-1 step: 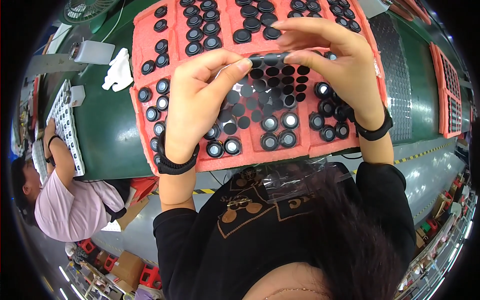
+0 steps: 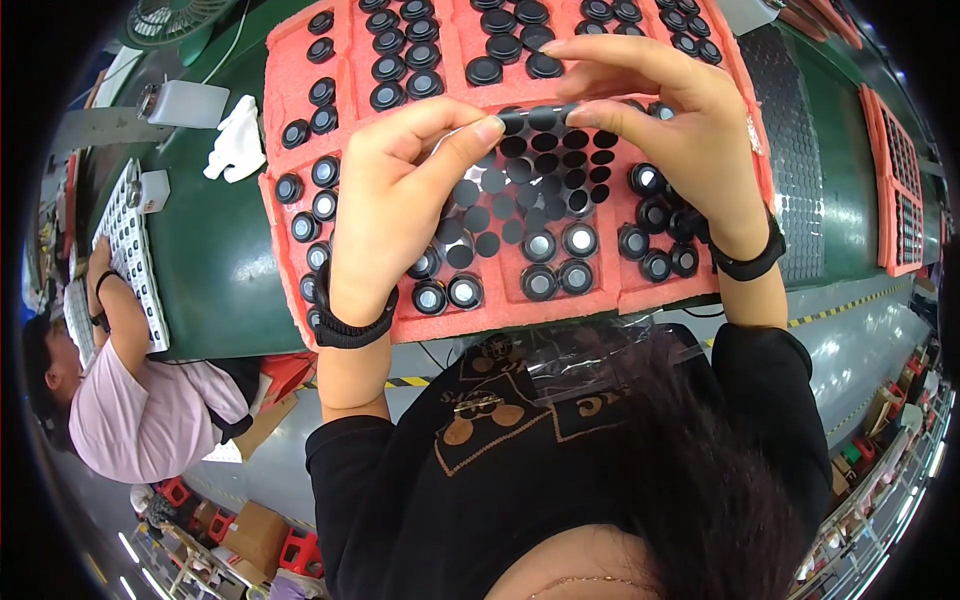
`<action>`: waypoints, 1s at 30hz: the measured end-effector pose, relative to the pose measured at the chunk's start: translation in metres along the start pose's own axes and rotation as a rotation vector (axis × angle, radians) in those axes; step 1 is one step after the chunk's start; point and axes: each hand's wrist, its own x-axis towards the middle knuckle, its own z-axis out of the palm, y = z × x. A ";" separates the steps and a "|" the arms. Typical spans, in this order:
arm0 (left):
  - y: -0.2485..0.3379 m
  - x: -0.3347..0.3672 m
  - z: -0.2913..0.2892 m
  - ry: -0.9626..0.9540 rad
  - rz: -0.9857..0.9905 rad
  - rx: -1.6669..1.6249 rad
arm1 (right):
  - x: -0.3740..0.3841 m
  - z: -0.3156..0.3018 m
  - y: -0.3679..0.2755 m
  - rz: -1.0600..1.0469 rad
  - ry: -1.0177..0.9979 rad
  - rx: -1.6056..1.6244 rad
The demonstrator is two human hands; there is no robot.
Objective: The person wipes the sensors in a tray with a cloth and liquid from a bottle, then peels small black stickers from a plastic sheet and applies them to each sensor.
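Observation:
A clear sheet of round black stickers (image 2: 543, 160) is bent over along its top edge, above the foam tray. My left hand (image 2: 400, 190) pinches the left end of this bend between thumb and index finger. At the right end, the thumb of my right hand (image 2: 680, 125) presses on the bend; its index finger is raised apart, and the other fingertips are partly hidden. Beneath the sheet lies a pink foam tray (image 2: 500, 312) with several black round parts (image 2: 465, 291) in its compartments. Some have silvery round centres.
A white cloth (image 2: 237, 140) lies left of the tray on the green table (image 2: 225, 270). A white container (image 2: 190, 104) and a green fan (image 2: 172, 20) are beyond it. At far left a co-worker (image 2: 140, 410) reaches to a white tray (image 2: 145, 255). Another pink tray (image 2: 890, 180) is at right.

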 end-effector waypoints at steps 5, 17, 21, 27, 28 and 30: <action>0.000 0.002 0.002 -0.020 -0.022 -0.041 | 0.000 -0.004 0.000 -0.108 -0.039 -0.190; -0.002 0.001 0.002 -0.022 -0.054 -0.091 | 0.005 -0.001 0.005 -0.519 0.077 -0.095; 0.002 -0.002 0.003 -0.047 -0.070 0.012 | 0.009 0.018 -0.014 0.168 0.132 0.430; -0.005 -0.001 0.004 -0.042 -0.029 -0.001 | 0.007 0.008 -0.007 -0.159 -0.128 0.184; -0.006 -0.001 0.005 -0.039 -0.019 -0.016 | 0.004 0.005 -0.013 0.007 -0.134 0.114; -0.006 0.000 0.006 -0.044 -0.024 -0.030 | 0.002 0.001 -0.019 0.086 -0.149 -0.027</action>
